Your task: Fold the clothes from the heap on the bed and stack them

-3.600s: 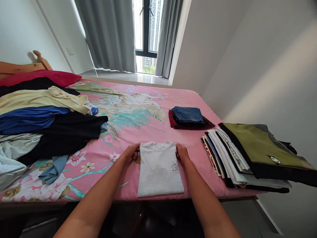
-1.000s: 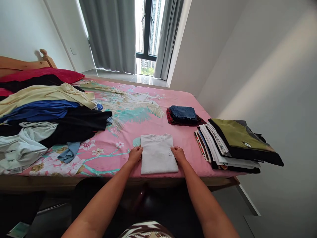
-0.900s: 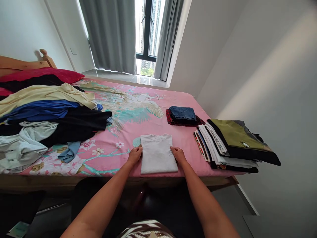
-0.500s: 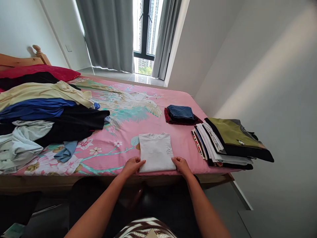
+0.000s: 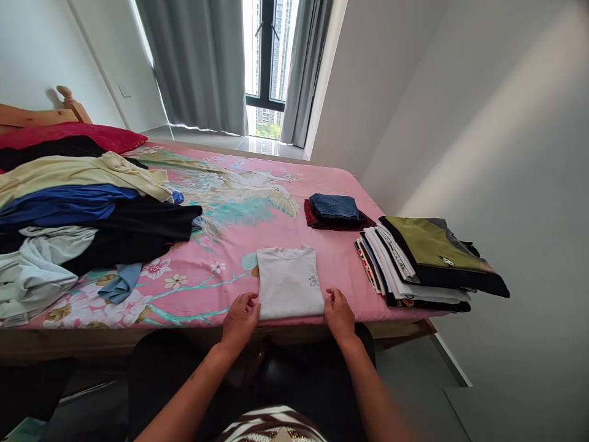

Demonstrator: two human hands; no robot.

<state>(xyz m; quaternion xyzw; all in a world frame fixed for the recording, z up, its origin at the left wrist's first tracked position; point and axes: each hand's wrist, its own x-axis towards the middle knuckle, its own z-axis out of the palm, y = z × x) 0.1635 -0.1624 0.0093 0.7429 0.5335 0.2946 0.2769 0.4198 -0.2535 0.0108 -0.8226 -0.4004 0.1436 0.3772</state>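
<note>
The bed [image 5: 87, 336] has a pink floral sheet [image 5: 264, 232] with a bird print, and a folded pale grey tee [image 5: 289, 285] lies flat on that. Messy clothes heap [image 5: 101, 212] left of the tee, cream, blue, black and grey. Red pillow [image 5: 113, 135] is well past the tee, far left. Fat folded stack [image 5: 426, 261] right of the tee, olive on top. Smaller pile [image 5: 335, 209] beyond the tee, a bit right: denim over red plaid.

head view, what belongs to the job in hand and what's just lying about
Likely job:
folded pale grey fabric shirt, between left hand and right hand
rumpled multicoloured clothes pile
folded multicoloured clothes stack
folded blue denim garment

Probably just there:
red fabric pillow
grey fabric curtains
</note>
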